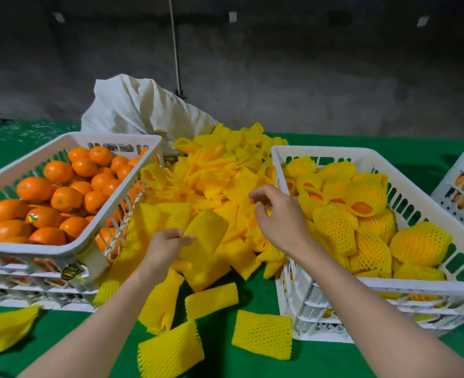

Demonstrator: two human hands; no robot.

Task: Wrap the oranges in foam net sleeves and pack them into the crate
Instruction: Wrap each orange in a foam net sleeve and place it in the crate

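A heap of yellow foam net sleeves (214,175) covers the green table between two white crates. The left crate (69,249) holds several bare oranges (61,199). The right crate (285,156) holds several oranges wrapped in yellow sleeves (419,242). My left hand (165,245) pinches one flat yellow sleeve (207,233) at the near side of the heap. My right hand (277,211) hovers over the heap beside the right crate, fingers curled and apart, holding nothing that I can see.
Loose sleeves (262,334) lie on the green table (252,366) near me. A white sack (143,110) slumps behind the heap. Another white crate (460,192) stands at the far right. More crates are stacked under the left one.
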